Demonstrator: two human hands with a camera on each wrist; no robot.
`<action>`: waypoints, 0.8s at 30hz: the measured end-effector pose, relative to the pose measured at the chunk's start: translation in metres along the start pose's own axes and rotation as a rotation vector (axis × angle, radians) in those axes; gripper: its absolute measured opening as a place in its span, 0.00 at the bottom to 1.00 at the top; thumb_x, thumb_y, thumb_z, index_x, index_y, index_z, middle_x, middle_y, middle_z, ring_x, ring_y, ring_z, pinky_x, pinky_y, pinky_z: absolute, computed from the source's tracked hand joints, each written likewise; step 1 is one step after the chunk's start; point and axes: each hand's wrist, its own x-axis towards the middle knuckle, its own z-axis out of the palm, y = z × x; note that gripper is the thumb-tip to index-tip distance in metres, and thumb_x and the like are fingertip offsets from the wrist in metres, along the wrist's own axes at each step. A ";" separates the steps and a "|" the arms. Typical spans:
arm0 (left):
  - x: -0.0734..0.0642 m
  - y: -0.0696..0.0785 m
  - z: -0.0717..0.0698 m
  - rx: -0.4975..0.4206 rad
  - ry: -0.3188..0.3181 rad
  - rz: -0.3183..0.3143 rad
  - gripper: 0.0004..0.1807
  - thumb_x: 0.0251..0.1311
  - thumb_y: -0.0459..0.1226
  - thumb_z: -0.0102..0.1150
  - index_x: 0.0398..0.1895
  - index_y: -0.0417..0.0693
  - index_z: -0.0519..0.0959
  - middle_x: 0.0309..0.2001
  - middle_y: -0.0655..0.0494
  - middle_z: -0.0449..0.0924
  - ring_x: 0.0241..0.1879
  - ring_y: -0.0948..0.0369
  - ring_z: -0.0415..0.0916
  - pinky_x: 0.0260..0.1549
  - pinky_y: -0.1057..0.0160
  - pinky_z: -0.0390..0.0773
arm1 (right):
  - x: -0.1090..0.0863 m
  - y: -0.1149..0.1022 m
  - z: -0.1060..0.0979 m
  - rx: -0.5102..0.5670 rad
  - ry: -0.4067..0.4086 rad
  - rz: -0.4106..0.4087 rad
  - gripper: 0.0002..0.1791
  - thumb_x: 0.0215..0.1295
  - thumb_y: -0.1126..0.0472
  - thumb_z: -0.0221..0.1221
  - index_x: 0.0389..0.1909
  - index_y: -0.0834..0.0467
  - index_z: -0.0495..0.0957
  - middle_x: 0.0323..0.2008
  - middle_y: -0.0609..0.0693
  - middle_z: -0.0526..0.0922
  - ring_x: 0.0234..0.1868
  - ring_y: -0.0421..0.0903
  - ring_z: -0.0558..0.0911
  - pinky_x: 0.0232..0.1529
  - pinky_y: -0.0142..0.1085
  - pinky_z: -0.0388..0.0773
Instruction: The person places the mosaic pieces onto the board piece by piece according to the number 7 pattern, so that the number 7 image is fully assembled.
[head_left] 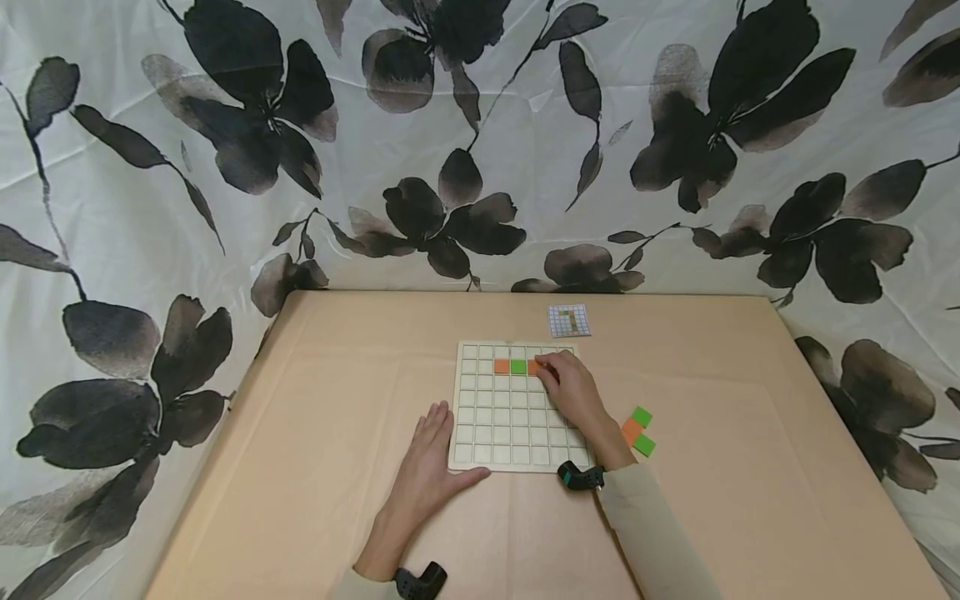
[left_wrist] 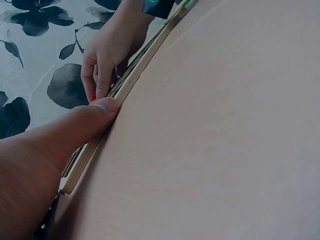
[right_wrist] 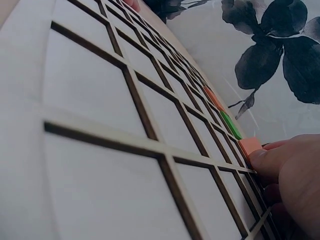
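An orange square tile (head_left: 533, 367), flat and thin, is at the second row from the far side of a pale grid board (head_left: 501, 418) with raised dividers, around the middle of the table (head_left: 322, 417). The right hand (head_left: 576, 387) pinches it between thumb and fingertips; whether it sits fully in its cell cannot be told. Next to it in that row lie a green square tile (head_left: 518, 367) and, beyond that, another orange tile (head_left: 502, 367).

The left hand (head_left: 429, 462) is spread, its fingers along the board's left side and its thumb on the side facing the person.

Toward the table's right edge, just beside the board, lie three loose tiles: a green one (head_left: 641, 417), an orange one (head_left: 632, 431) and a second green one (head_left: 643, 445). Near the far edge is a small white card (head_left: 568, 321) with a printed grid and a coloured pattern too small to read well. White cloth (head_left: 525, 125) with dark flowers hangs behind.

The likeliest trouble is the pinched tile catching on a divider if let go tilted. A sideways push could lift the green neighbour, and the right forearm, close to the loose tiles, could sweep them aside when drawn back.
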 end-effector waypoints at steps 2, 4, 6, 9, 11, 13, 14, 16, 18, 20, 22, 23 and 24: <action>0.000 -0.001 0.000 -0.001 -0.001 0.000 0.62 0.44 0.64 0.73 0.74 0.34 0.61 0.77 0.38 0.56 0.80 0.48 0.49 0.82 0.51 0.49 | 0.000 -0.001 0.000 0.001 0.003 -0.001 0.15 0.71 0.60 0.60 0.55 0.60 0.83 0.40 0.53 0.81 0.35 0.45 0.76 0.35 0.37 0.77; 0.000 -0.001 0.001 -0.002 -0.001 -0.002 0.62 0.44 0.64 0.73 0.74 0.34 0.61 0.77 0.38 0.56 0.80 0.48 0.49 0.82 0.51 0.49 | 0.000 -0.001 -0.001 0.002 0.000 -0.002 0.16 0.72 0.60 0.60 0.56 0.60 0.83 0.39 0.53 0.81 0.35 0.44 0.76 0.34 0.36 0.77; 0.000 -0.002 0.001 -0.003 -0.001 -0.003 0.62 0.44 0.65 0.73 0.75 0.35 0.61 0.77 0.39 0.56 0.80 0.48 0.48 0.82 0.52 0.49 | -0.001 -0.001 -0.001 0.003 -0.006 -0.001 0.16 0.72 0.60 0.59 0.56 0.60 0.83 0.39 0.53 0.80 0.35 0.44 0.77 0.33 0.35 0.77; -0.001 -0.002 0.001 -0.005 0.002 -0.002 0.62 0.44 0.65 0.73 0.75 0.35 0.61 0.77 0.39 0.56 0.80 0.49 0.48 0.82 0.52 0.49 | -0.001 0.000 -0.001 0.000 -0.016 0.003 0.16 0.72 0.60 0.59 0.56 0.59 0.83 0.38 0.52 0.79 0.34 0.43 0.76 0.32 0.33 0.76; 0.000 -0.002 0.001 -0.004 0.002 -0.002 0.62 0.44 0.65 0.72 0.75 0.35 0.60 0.78 0.39 0.56 0.80 0.49 0.48 0.82 0.52 0.49 | -0.001 0.000 -0.002 -0.001 -0.021 0.005 0.16 0.72 0.59 0.59 0.56 0.59 0.84 0.38 0.52 0.79 0.33 0.43 0.76 0.32 0.32 0.75; 0.000 -0.002 0.001 -0.002 0.000 -0.003 0.62 0.44 0.65 0.72 0.75 0.36 0.60 0.78 0.39 0.56 0.80 0.49 0.48 0.82 0.52 0.48 | 0.000 0.000 -0.002 0.001 -0.021 0.005 0.16 0.73 0.59 0.59 0.56 0.59 0.83 0.38 0.51 0.79 0.33 0.42 0.75 0.32 0.32 0.75; 0.000 -0.001 0.000 -0.002 -0.001 -0.005 0.62 0.44 0.65 0.72 0.75 0.36 0.60 0.78 0.39 0.55 0.80 0.49 0.48 0.82 0.52 0.48 | 0.000 0.000 -0.002 0.002 -0.021 0.005 0.15 0.73 0.59 0.58 0.56 0.59 0.83 0.38 0.51 0.79 0.33 0.42 0.75 0.32 0.32 0.75; 0.000 -0.001 0.000 -0.002 -0.003 -0.006 0.62 0.44 0.65 0.72 0.75 0.35 0.60 0.78 0.39 0.55 0.80 0.49 0.48 0.82 0.52 0.48 | 0.000 -0.001 -0.002 0.005 -0.022 0.005 0.15 0.73 0.59 0.58 0.56 0.59 0.83 0.38 0.52 0.79 0.33 0.42 0.74 0.32 0.32 0.74; 0.000 -0.001 0.000 -0.001 -0.003 -0.004 0.62 0.44 0.65 0.72 0.75 0.35 0.60 0.78 0.39 0.56 0.80 0.48 0.48 0.82 0.52 0.48 | 0.000 -0.001 -0.002 0.004 -0.022 0.005 0.15 0.73 0.59 0.58 0.55 0.59 0.83 0.38 0.51 0.79 0.33 0.42 0.74 0.31 0.32 0.74; 0.000 -0.001 0.000 0.000 -0.002 -0.002 0.62 0.44 0.65 0.72 0.75 0.35 0.60 0.78 0.39 0.56 0.80 0.48 0.48 0.82 0.52 0.49 | 0.000 -0.001 -0.002 0.004 -0.025 0.005 0.15 0.73 0.59 0.58 0.55 0.60 0.83 0.38 0.51 0.78 0.32 0.42 0.74 0.31 0.32 0.75; 0.000 -0.002 0.001 0.003 0.002 0.003 0.62 0.44 0.65 0.72 0.75 0.34 0.61 0.77 0.38 0.56 0.80 0.48 0.48 0.82 0.51 0.49 | 0.000 -0.001 -0.002 0.003 -0.030 0.005 0.15 0.73 0.59 0.58 0.56 0.60 0.83 0.37 0.51 0.79 0.32 0.42 0.74 0.31 0.32 0.75; -0.001 -0.002 0.001 0.003 0.005 0.006 0.62 0.44 0.65 0.72 0.74 0.34 0.61 0.77 0.38 0.56 0.80 0.48 0.49 0.82 0.51 0.50 | 0.000 -0.001 -0.002 0.003 -0.032 0.005 0.16 0.73 0.59 0.58 0.56 0.60 0.83 0.37 0.52 0.79 0.32 0.42 0.74 0.32 0.32 0.75; -0.001 -0.003 0.001 0.004 0.005 0.006 0.62 0.44 0.65 0.73 0.75 0.35 0.61 0.77 0.38 0.56 0.80 0.48 0.49 0.82 0.51 0.50 | -0.001 -0.001 -0.002 0.004 -0.034 0.005 0.16 0.73 0.59 0.58 0.56 0.60 0.83 0.38 0.52 0.79 0.32 0.42 0.74 0.32 0.32 0.76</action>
